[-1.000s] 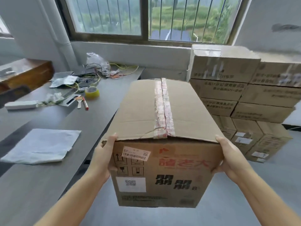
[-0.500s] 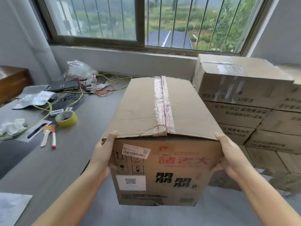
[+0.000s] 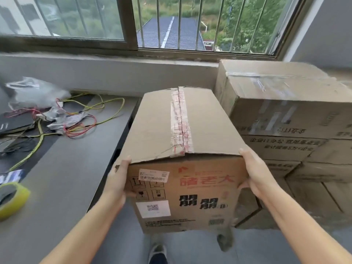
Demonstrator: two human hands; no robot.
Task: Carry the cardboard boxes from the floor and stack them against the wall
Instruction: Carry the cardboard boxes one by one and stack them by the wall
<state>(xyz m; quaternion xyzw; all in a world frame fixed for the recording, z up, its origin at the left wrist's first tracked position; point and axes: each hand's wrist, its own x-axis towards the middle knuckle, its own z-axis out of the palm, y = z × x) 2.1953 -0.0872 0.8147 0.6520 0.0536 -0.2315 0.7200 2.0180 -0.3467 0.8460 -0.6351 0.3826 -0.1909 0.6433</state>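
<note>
I carry a brown cardboard box (image 3: 177, 130) at chest height, its top sealed with printed tape and its near face showing labels and black characters. My left hand (image 3: 117, 180) grips its left near corner, thumb on the front face. My right hand (image 3: 255, 172) grips the right near corner the same way. A stack of cardboard boxes (image 3: 285, 115) stands against the wall right beside the carried box, its top about level with the carried box's top.
A grey table (image 3: 66, 168) runs along my left with loose wires (image 3: 85, 119), a crumpled plastic bag (image 3: 32, 92) and a yellow tape roll (image 3: 11, 199). The barred window (image 3: 171, 25) is ahead above the sill. My shoe (image 3: 158, 252) shows on the grey floor below.
I have stepped closer to the window wall and the stack, with the box still held in both hands. The table items slid left and the stack now fills the right.
</note>
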